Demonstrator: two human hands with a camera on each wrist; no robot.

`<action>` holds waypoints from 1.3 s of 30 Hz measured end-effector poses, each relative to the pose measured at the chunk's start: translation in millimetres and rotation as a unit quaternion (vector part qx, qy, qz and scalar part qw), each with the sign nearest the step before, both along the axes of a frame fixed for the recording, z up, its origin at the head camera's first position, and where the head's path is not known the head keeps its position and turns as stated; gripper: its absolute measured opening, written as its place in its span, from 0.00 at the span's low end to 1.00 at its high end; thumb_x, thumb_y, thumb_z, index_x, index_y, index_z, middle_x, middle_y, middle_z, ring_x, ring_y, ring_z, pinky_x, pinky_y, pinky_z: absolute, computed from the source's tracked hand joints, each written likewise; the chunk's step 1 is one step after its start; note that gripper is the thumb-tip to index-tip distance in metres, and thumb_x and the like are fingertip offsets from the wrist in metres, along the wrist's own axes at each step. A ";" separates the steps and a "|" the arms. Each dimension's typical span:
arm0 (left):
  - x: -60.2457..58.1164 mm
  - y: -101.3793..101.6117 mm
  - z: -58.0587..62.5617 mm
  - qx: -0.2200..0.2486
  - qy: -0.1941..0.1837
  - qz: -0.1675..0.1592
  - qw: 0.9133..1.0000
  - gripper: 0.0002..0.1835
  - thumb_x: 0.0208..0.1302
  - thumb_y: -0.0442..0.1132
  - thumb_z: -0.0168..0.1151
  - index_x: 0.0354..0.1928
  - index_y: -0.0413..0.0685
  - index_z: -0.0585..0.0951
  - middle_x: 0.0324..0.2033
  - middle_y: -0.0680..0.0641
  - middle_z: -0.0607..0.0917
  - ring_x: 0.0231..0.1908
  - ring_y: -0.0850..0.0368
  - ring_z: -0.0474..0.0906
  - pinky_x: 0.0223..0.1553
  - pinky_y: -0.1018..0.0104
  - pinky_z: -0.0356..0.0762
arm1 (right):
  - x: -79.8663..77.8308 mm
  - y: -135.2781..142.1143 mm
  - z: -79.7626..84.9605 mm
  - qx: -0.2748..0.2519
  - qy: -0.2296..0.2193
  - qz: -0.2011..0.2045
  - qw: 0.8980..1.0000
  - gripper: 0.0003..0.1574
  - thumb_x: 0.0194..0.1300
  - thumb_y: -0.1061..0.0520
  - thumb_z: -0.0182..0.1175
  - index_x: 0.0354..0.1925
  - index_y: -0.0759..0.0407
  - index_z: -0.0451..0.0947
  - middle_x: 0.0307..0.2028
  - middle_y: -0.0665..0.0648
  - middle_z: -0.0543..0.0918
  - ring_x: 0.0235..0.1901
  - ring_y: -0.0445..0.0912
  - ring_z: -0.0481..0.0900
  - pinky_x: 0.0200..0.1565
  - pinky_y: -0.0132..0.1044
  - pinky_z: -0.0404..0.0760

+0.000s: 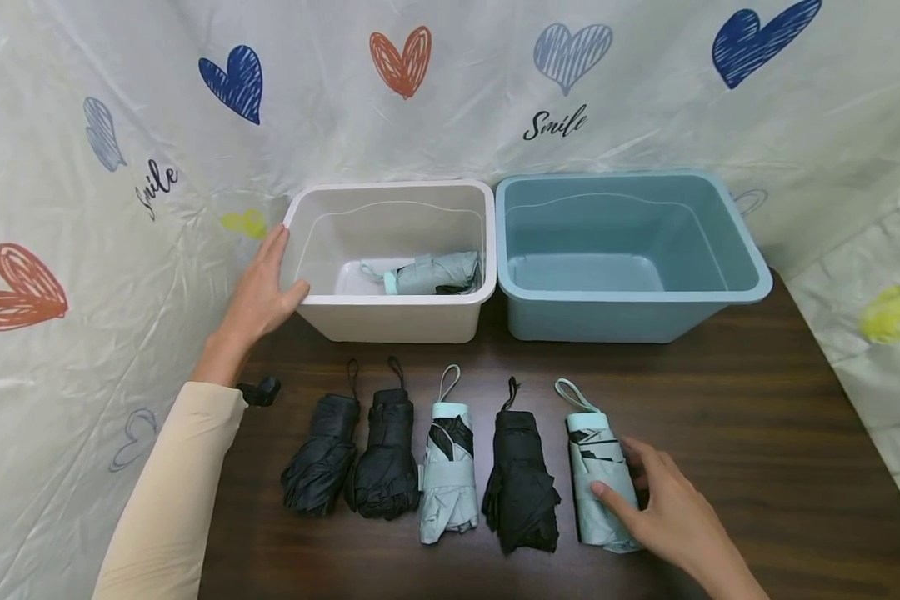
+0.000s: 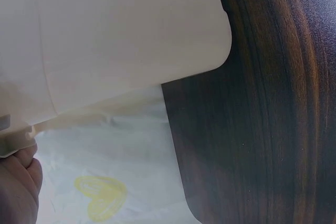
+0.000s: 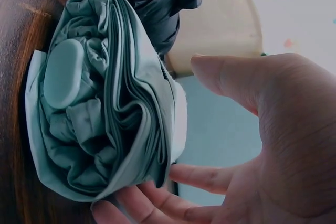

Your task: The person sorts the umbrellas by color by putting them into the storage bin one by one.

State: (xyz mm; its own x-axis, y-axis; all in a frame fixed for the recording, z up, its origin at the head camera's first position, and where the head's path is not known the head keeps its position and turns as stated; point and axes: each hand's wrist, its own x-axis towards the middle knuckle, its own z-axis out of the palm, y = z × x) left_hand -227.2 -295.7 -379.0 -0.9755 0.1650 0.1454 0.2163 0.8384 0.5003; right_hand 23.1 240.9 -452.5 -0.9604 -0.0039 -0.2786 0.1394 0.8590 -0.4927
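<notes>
My left hand [image 1: 265, 287] grips the left rim of a beige-white plastic bin [image 1: 390, 321]. Inside that bin lies a folded mint umbrella [image 1: 435, 273], with something dark partly hidden beside it. On the table, my right hand [image 1: 667, 504] reaches around the rightmost mint umbrella [image 1: 600, 483]. The right wrist view shows this umbrella [image 3: 142, 93] from its end, the thumb [image 3: 226, 74] held off it and the other fingers spread along its side. Leftward in the row lie a black umbrella [image 1: 521, 483], another mint umbrella [image 1: 448, 475] and two black umbrellas [image 1: 381, 454] [image 1: 321, 454].
A blue bin [image 1: 637, 321] stands right beside the beige-white one at the back of the dark wooden table [image 1: 780, 433]. White sheeting [image 1: 465, 125] printed with hearts covers the back and sides. A black strap or device [image 1: 258, 392] sits at the left wrist.
</notes>
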 end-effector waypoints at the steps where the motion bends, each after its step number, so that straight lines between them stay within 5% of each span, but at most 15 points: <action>1: 0.1 -0.1 -0.1 0.000 0.001 0.000 1.000 0.50 0.64 0.46 0.55 0.85 0.41 0.49 0.86 0.42 0.49 0.85 0.37 0.48 0.82 0.34 0.51 | -0.2 -0.7 -0.1 0.001 -0.004 -0.003 1.000 0.60 0.66 0.27 0.67 0.76 0.65 0.61 0.59 0.69 0.80 0.47 0.52 0.85 0.34 0.44 0.79; 17: 0.4 4.4 1.5 0.003 -0.002 -0.004 1.000 0.49 0.65 0.47 0.54 0.85 0.41 0.48 0.86 0.41 0.49 0.85 0.37 0.47 0.82 0.35 0.50 | 0.6 -3.8 -1.2 0.002 -0.012 -0.008 1.000 0.63 0.64 0.26 0.68 0.78 0.65 0.60 0.56 0.68 0.80 0.45 0.52 0.84 0.32 0.43 0.77; 32: 0.4 0.0 -0.7 0.005 0.000 -0.004 1.000 0.50 0.65 0.47 0.55 0.85 0.41 0.48 0.86 0.41 0.49 0.85 0.37 0.47 0.82 0.35 0.50 | -1.4 -13.8 -1.2 0.031 -0.031 -0.026 0.999 0.68 0.62 0.20 0.65 0.79 0.62 0.57 0.63 0.75 0.76 0.46 0.61 0.85 0.38 0.58 0.82; 39: 0.5 0.2 2.7 0.003 -0.001 -0.005 1.000 0.50 0.66 0.46 0.56 0.86 0.42 0.48 0.86 0.41 0.48 0.85 0.37 0.47 0.82 0.34 0.50 | -6.7 -18.6 -3.7 0.063 -0.055 -0.031 0.996 0.73 0.58 0.15 0.62 0.79 0.62 0.56 0.60 0.75 0.77 0.35 0.53 0.82 0.28 0.46 0.75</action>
State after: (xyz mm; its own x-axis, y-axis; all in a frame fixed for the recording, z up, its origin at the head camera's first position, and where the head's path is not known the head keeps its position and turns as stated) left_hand -226.7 -295.5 -376.3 -0.9742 0.1740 0.1438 0.2235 0.8331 0.5059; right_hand 16.4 222.2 -456.1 -0.9212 0.0968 -0.3770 0.2422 0.9007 -0.3606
